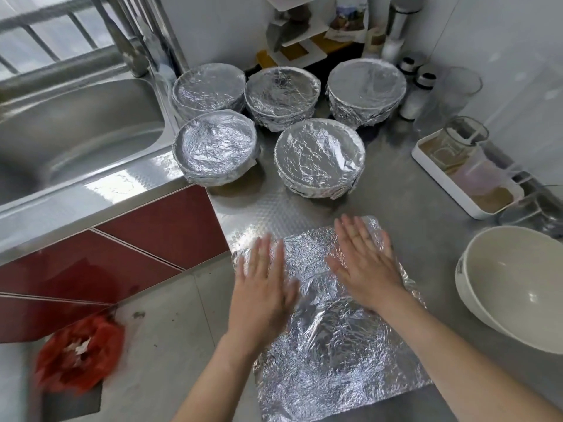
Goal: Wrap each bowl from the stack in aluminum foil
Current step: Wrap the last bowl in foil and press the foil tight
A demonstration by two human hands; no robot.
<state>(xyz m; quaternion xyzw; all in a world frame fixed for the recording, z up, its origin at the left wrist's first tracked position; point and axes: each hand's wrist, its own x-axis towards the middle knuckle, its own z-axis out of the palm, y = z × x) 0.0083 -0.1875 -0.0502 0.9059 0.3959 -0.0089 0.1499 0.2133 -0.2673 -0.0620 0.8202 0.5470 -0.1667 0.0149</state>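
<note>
A crinkled sheet of aluminum foil (332, 339) lies flat on the steel counter near its front edge. My left hand (263, 281) presses flat on the foil's left edge, fingers straight. My right hand (364, 263) lies flat on the foil's far right part, fingers spread. An unwrapped white bowl (515, 287) sits to the right of the foil, tilted, seemingly on another bowl beneath it. Several foil-wrapped bowls stand at the back of the counter, the nearest ones at centre (320, 158) and left (216, 147).
A steel sink (76, 132) lies to the left. A white tray (451, 181) with glass jars stands at the right, shakers and a rack behind. A red plastic bag (80, 353) lies on the floor below left. The counter (411, 208) drops off beside my left hand.
</note>
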